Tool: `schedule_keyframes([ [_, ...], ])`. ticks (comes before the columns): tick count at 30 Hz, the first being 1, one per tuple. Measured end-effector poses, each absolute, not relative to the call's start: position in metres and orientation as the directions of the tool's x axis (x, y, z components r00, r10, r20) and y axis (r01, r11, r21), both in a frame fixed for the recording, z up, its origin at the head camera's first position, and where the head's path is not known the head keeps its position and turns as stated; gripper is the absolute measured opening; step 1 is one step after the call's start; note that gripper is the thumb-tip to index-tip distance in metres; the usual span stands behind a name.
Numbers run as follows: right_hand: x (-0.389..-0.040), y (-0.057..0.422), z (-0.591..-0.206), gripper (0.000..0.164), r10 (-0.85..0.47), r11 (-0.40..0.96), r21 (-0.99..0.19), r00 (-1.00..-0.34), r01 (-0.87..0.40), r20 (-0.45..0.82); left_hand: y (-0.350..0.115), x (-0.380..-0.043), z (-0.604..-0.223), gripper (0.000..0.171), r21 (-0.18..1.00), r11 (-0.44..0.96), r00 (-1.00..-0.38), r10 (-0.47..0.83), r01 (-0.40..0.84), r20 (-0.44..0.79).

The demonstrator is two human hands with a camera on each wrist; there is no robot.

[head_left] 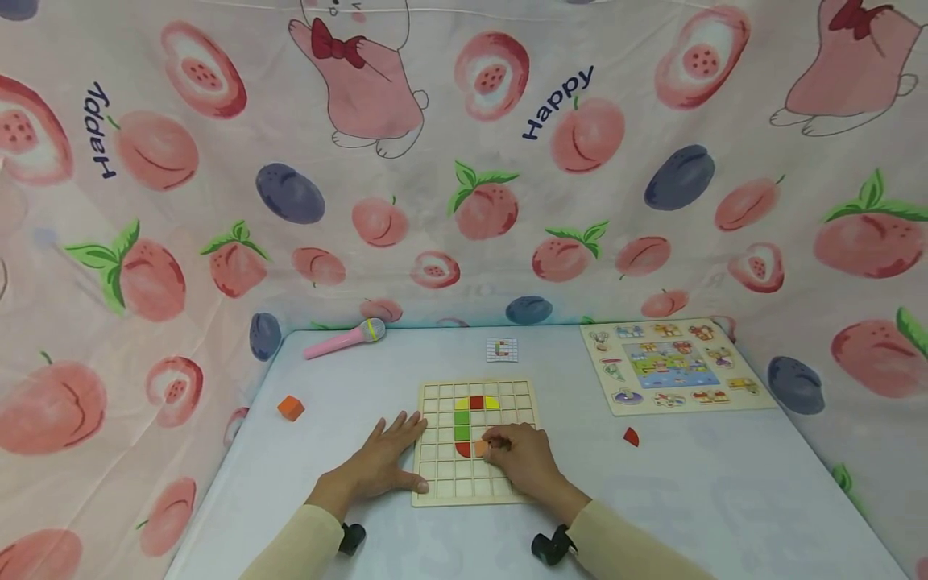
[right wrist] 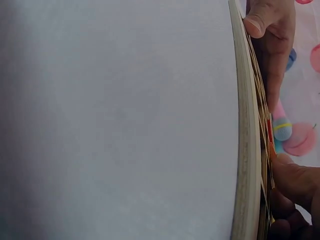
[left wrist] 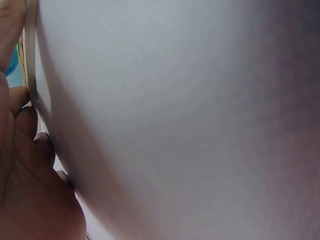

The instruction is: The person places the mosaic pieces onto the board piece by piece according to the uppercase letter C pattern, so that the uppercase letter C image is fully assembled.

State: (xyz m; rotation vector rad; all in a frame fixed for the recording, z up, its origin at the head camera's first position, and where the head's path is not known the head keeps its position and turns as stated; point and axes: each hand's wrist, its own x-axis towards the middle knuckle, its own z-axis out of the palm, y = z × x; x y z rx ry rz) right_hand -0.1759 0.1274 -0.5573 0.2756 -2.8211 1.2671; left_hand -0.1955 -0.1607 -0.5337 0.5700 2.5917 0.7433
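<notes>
A wooden grid board lies on the white table in the head view. My left hand rests at its left edge, fingers spread, thumb on the near-left corner. My right hand pinches a small orange square tile low over the grid, just right of a red quarter-round tile. Above that red tile stand two green square tiles. Along the top run a yellow corner tile, a red square tile and another yellow tile. The right wrist view shows the board edge-on.
Beyond the board lies a small pattern card. A pink toy microphone and an orange cube are at left. A picture puzzle board and a loose red quarter-round piece lie at right. Fruit-print cloth hangs behind.
</notes>
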Motion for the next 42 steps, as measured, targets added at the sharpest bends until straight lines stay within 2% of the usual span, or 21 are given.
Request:
schedule_keyframes([
  [7,-0.177,0.124,-0.559,0.019,-0.154,0.697,-0.694,-0.983,-0.183,0.103,-0.162,-0.196,-0.534,0.113,0.574,0.778,-0.847,0.466,0.255,-0.255],
  [24,-0.176,0.121,-0.555,0.021,-0.137,0.722,-0.674,-0.987,-0.158,0.086,-0.162,-0.198,-0.54,0.113,0.561,0.787,-0.851,0.46,0.258,-0.253],
  [35,-0.176,0.123,-0.554,0.022,-0.079,0.663,-0.74,-0.993,-0.115,0.083,-0.162,-0.197,-0.539,0.113,0.575,0.779,-0.852,0.46,0.251,-0.251],
  [42,-0.178,0.132,-0.549,0.025,-0.053,0.554,-0.83,-0.998,-0.057,0.033,-0.162,-0.195,-0.535,0.112,0.587,0.771,-0.852,0.46,0.244,-0.25],
])
